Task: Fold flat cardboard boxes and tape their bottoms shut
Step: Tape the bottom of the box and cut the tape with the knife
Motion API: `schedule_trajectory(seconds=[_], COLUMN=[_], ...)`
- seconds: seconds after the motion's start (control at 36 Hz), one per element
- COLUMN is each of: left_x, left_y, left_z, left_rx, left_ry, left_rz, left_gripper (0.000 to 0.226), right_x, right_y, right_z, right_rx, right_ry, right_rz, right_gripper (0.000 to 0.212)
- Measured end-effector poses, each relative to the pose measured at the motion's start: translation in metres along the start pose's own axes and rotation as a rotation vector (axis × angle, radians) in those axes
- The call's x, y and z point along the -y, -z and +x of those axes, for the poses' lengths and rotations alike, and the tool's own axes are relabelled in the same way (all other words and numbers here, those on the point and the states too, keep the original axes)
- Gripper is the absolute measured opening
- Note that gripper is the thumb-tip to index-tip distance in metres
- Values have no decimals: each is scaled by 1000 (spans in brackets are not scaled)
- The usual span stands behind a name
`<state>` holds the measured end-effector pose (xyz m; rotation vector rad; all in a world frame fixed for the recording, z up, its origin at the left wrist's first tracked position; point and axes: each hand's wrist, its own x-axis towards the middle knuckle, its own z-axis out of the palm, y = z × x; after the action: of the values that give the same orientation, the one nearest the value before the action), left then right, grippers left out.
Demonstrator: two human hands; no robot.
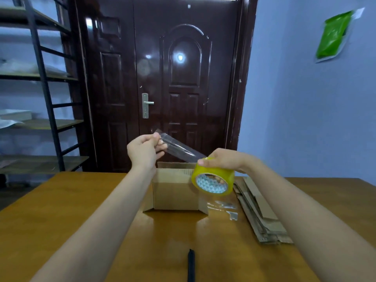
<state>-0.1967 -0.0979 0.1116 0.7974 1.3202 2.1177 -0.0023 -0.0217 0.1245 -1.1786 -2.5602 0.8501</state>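
A small folded cardboard box stands on the wooden table, its lower flaps splayed out on the tabletop. Above it my right hand grips a yellowish roll of clear tape, fingers through and over the roll. My left hand pinches the free end of the tape strip, which stretches taut from the roll up and to the left over the box.
A stack of flat cardboard boxes lies right of the box. Scraps of clear tape sit between them. A black pen-like tool lies near the front edge. A dark door and metal shelves stand behind.
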Motion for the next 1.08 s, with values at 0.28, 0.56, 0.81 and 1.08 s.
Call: schedule_trajectory(seconds=[0.28, 0.56, 0.81, 1.08], left_x=[13, 24, 68, 84], left_y=[12, 13, 22, 12], left_z=[36, 59, 52, 48], left_rx=[-26, -162, -174, 8], left_ry=[62, 66, 179, 155], left_rz=[49, -8, -171, -227], left_gripper=[11, 12, 14, 15], right_x=[-49, -45, -74, -86], right_y=[26, 36, 31, 27], right_z=[-1, 29, 50, 58], right_rx=[114, -149, -361, -397], right_ry=[207, -254, -27, -26], right_rz=[689, -475, -190, -121], right_gripper=[47, 59, 61, 56])
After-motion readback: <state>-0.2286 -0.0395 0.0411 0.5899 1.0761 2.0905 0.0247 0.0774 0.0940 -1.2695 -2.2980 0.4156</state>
